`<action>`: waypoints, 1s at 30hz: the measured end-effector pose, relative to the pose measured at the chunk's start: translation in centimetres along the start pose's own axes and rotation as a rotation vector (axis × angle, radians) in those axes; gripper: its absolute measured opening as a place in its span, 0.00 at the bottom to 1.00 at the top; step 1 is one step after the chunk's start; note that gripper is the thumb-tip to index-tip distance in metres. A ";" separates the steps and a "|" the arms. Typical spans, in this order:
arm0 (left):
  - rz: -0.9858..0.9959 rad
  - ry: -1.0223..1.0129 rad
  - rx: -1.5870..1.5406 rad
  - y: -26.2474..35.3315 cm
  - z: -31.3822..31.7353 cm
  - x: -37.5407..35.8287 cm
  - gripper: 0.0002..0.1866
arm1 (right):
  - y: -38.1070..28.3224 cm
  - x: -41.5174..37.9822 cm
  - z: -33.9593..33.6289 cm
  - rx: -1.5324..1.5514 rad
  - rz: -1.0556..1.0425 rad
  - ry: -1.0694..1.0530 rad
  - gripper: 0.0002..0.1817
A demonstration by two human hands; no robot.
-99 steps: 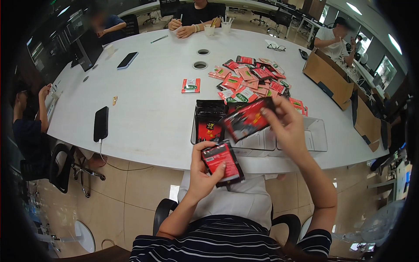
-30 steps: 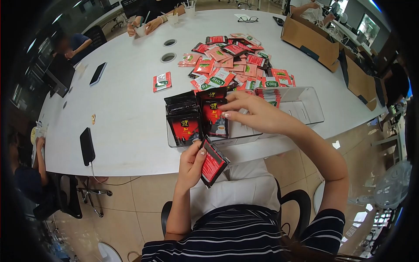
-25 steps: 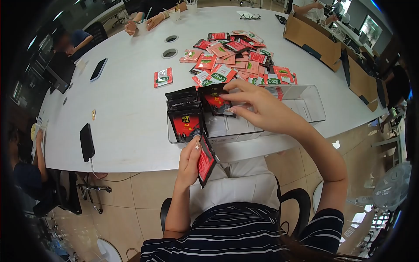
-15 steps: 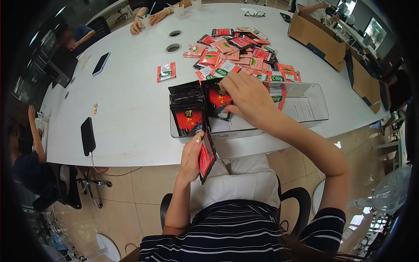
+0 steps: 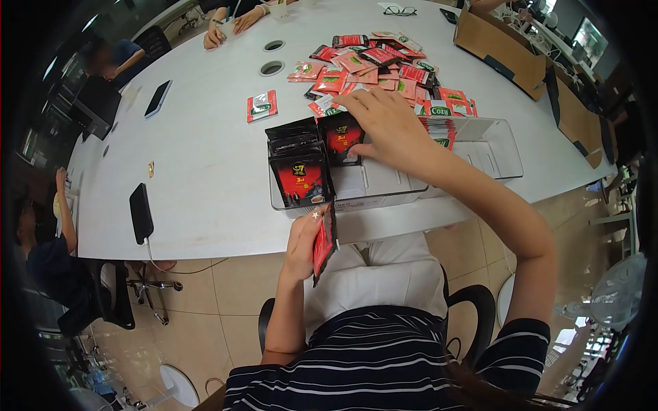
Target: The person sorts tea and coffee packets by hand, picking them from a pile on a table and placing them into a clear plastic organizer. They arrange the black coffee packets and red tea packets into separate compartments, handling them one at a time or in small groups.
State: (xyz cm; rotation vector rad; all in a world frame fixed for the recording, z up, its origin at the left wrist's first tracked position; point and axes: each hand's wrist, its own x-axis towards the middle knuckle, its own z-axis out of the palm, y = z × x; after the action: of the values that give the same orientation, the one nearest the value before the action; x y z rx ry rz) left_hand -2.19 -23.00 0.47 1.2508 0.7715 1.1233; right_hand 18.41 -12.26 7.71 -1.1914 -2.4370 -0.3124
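My left hand (image 5: 299,246) is closed round a few black-and-red coffee sachets (image 5: 324,241), held upright just off the table's front edge. A clear plastic organizer tray (image 5: 504,152) stands on the table in front of me. Its left compartment is packed with a row of black-and-red G7 sachets (image 5: 299,179). My right hand (image 5: 394,130) reaches over the tray, its thumb and fingers on another G7 sachet (image 5: 342,139) standing in the compartment beside that row. Its fingertips are partly hidden behind the sachet's top. Further right, red-and-white Cozy sachets (image 5: 439,128) stand stacked in the tray.
Behind the tray lies a loose pile of sachets (image 5: 367,65), with a single Cozy sachet (image 5: 262,106) to its left. Two phones (image 5: 141,214) lie at the left, one cabled. Cardboard boxes (image 5: 500,55) stand at right. A co-worker's hands (image 5: 240,24) rest at the far edge.
My right hand has moved slightly up with the G7 sachet, which now stands more upright against the back of its compartment. My left hand still holds its sachets. The view has shifted a little.
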 end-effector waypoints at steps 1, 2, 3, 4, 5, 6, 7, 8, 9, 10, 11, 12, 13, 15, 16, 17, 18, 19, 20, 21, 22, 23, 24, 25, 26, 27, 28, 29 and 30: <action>-0.016 -0.032 -0.051 0.2 -0.1 0.0 0.24 | 0.1 0.1 0.0 0.040 0.007 -0.037 0.44; -0.032 -0.064 -0.103 0.5 -0.2 0.1 0.24 | 0.0 0.1 -0.1 0.057 0.032 -0.055 0.44; -0.048 -0.096 -0.155 0.6 -0.3 0.1 0.24 | -0.2 0.1 -0.3 0.076 0.057 -0.074 0.44; -0.069 -0.114 -0.213 0.7 -0.4 0.2 0.24 | -0.4 0.1 -0.5 0.094 0.083 -0.092 0.44; -0.089 -0.134 -0.270 0.6 -0.5 0.4 0.24 | -0.5 0.0 -0.5 0.108 0.064 -0.044 0.43; -0.109 -0.153 -0.326 0.6 -0.6 0.4 0.23 | -0.5 -0.1 -0.5 0.121 0.045 0.003 0.42; -0.120 -0.184 -0.372 0.5 -0.8 0.5 0.23 | -0.6 -0.1 -0.6 0.133 0.025 0.052 0.41; -0.131 -0.214 -0.417 0.5 -1.0 0.5 0.23 | -0.9 -0.1 -0.8 0.149 0.002 0.122 0.38; -0.140 -0.244 -0.464 0.4 -1.2 0.6 0.22 | -1.4 -0.1 -1.3 0.166 -0.022 0.191 0.35; -0.150 -0.266 -0.452 0.4 -1.4 0.7 0.22 | -1.9 -0.1 -1.8 0.182 -0.048 0.259 0.32; -0.161 -0.288 -0.440 0.4 -1.6 0.7 0.22 | -2.5 -0.2 -2.4 0.200 -0.101 0.247 0.29; -0.174 -0.311 -0.429 0.4 -1.6 0.8 0.22 | -3.1 -0.3 -3.2 0.219 -0.152 0.233 0.26; -0.178 -0.293 -0.448 0.4 -1.6 0.8 0.22 | -3.7 -0.5 -3.9 0.236 -0.202 0.220 0.23; -0.187 -0.259 -0.486 0.5 -1.4 0.7 0.22 | -5.4 -1.2 -4.9 0.423 -0.278 0.170 0.21; -0.199 -0.207 -0.446 0.3 -1.4 0.5 0.22 | -6.4 -1.6 -5.1 0.519 -0.315 0.144 0.20; -0.211 -0.155 -0.406 0.0 -1.3 0.2 0.22 | -7.3 -1.9 -5.0 0.534 -0.310 0.150 0.16; -0.210 -0.143 -0.346 0.0 -1.3 0.1 0.23 | -7.5 -2.3 -4.7 0.546 -0.324 0.127 0.15; -0.211 -0.131 -0.287 -0.1 -1.3 0.0 0.24 | -7.7 -2.7 -4.2 0.557 -0.338 0.105 0.13; -0.197 -0.160 -0.207 0.0 -1.4 0.1 0.26 | -7.7 -2.9 -3.8 0.567 -0.351 0.085 0.12; -0.183 -0.169 -0.191 0.1 -1.4 0.1 0.28 | -7.5 -2.9 -3.5 0.524 -0.371 0.136 0.11; -0.169 -0.178 -0.175 0.1 -1.4 0.1 0.31 | -7.2 -3.0 -3.8 0.547 -0.325 0.085 0.12; -0.152 -0.164 -0.226 0.0 -1.2 -0.2 0.34 | -6.9 -3.2 -4.4 0.568 -0.280 0.033 0.14; -0.136 -0.151 -0.277 -0.1 -1.1 -0.2 0.37 | -6.6 -3.4 -4.8 0.588 -0.234 -0.018 0.15; -0.057 -0.316 -0.271 -0.1 -1.8 0.0 0.45 | -6.3 -3.6 -5.1 0.697 -0.135 -0.015 0.14; 0.025 -0.318 -0.294 -0.4 -1.6 0.1 0.47 | -6.1 -4.0 -5.3 0.804 -0.035 -0.012 0.13; 0.107 -0.318 -0.318 -0.7 -1.2 0.1 0.49 | -6.1 -4.3 -5.5 0.910 0.066 -0.011 0.12; 0.189 -0.317 -0.343 -1.0 -0.9 0.2 0.51 | -6.2 -4.5 -5.4 1.008 0.134 0.021 0.11; 0.265 -0.368 -0.329 -1.0 -1.1 0.4 0.41 | -6.2 -4.8 -5.0 1.103 0.204 0.053 0.10; 0.231 -0.284 -0.227 -0.9 -0.7 0.3 0.35 | -6.3 -5.2 -4.6 1.198 0.275 0.085 0.10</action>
State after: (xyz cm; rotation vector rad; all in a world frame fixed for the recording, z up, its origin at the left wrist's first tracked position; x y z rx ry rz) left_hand -2.57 -22.39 -0.51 1.2917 0.2823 1.1499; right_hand 17.50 -21.46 9.34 -0.8439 -1.7580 1.0079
